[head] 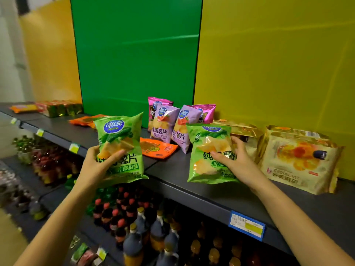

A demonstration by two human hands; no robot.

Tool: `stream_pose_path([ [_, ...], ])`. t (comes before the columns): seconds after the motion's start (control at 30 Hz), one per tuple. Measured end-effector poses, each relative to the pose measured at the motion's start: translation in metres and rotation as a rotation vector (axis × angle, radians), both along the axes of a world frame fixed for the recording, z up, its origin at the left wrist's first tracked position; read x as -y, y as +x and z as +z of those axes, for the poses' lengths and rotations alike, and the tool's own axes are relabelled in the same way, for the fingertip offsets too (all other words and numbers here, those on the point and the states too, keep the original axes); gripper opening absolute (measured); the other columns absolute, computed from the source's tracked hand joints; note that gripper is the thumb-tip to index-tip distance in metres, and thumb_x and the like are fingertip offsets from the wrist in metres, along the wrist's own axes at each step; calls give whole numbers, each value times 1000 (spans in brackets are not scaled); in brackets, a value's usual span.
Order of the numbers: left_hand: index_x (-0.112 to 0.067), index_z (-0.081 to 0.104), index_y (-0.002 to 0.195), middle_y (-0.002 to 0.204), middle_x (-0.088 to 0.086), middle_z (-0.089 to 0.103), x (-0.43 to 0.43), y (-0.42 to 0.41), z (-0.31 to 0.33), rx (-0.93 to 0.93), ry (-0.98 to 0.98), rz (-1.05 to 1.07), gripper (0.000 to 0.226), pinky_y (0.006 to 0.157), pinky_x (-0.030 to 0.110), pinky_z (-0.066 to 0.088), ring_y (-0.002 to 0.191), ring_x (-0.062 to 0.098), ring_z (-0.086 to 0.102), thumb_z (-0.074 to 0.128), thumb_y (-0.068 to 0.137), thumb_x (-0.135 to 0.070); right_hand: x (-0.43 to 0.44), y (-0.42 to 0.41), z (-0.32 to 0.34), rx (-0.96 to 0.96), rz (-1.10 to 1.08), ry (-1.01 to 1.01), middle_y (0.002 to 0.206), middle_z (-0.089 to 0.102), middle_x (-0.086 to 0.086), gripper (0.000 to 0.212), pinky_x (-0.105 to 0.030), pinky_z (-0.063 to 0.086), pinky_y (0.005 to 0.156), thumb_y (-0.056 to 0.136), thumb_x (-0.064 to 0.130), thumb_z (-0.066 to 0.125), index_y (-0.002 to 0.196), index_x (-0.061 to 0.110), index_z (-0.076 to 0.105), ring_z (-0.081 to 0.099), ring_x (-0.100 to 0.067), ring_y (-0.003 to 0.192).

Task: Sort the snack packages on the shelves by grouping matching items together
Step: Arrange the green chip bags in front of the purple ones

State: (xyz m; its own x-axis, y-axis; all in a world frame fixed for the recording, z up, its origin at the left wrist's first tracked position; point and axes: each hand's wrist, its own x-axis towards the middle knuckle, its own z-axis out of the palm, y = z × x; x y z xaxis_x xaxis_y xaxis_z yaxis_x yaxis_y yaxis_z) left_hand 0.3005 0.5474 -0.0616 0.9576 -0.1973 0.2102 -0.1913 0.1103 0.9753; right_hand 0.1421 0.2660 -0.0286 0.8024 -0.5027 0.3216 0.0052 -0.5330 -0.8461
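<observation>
My left hand grips a green chip bag and holds it upright in the air in front of the dark shelf. My right hand holds a second, matching green chip bag that stands on the shelf near its front edge. Behind them two purple chip bags stand side by side, with two pink bags behind those. An orange flat packet lies between the green bags.
Cream croissant packs and gold packs sit at the right. More orange packets and red-green packs lie further left. Bottles fill the lower shelves. Green and yellow panels back the shelf.
</observation>
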Motion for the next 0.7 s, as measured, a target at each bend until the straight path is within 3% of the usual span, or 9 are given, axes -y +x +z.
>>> stream_pose_path([
  [0.1,-18,45,118,114,8,60,-18,24,2,-5,-35,-6,81,66,54,58,99,27,65,78,48,-43,-14,24,1,19,-22,-25,147,35,0,91,-39,32,110,74,43,69,144,28,13,37,-18,132],
  [0.2,-19,45,117,112,7,60,-29,55,8,3,-52,-7,71,54,40,60,96,24,66,78,57,-38,-29,51,3,47,-71,-37,149,33,-1,92,-40,31,111,74,42,69,145,26,12,36,-20,133],
  [0.37,-19,42,113,97,-1,60,-32,114,21,66,-18,-72,49,38,20,50,83,14,63,72,75,-22,-56,102,5,102,-205,-21,153,25,-3,91,-36,27,107,80,37,66,146,22,6,29,-23,137],
  [0.5,-20,41,111,98,-1,61,-21,151,28,109,31,-144,49,47,27,54,80,11,62,73,75,-20,-73,137,-3,131,-302,33,153,25,-3,93,-35,27,107,81,36,65,146,20,2,30,-24,137],
  [0.6,-20,41,114,101,0,60,-4,170,32,99,30,-221,53,46,28,55,84,14,63,74,74,-20,-75,158,-5,120,-359,29,154,22,-3,96,-35,26,108,80,36,67,147,18,0,28,-24,138],
  [0.7,-22,38,117,112,4,59,21,190,35,97,36,-268,61,66,41,59,95,20,63,78,71,-23,-73,177,-3,109,-418,-30,153,25,-6,99,-35,26,109,78,33,69,147,14,2,30,-26,138],
])
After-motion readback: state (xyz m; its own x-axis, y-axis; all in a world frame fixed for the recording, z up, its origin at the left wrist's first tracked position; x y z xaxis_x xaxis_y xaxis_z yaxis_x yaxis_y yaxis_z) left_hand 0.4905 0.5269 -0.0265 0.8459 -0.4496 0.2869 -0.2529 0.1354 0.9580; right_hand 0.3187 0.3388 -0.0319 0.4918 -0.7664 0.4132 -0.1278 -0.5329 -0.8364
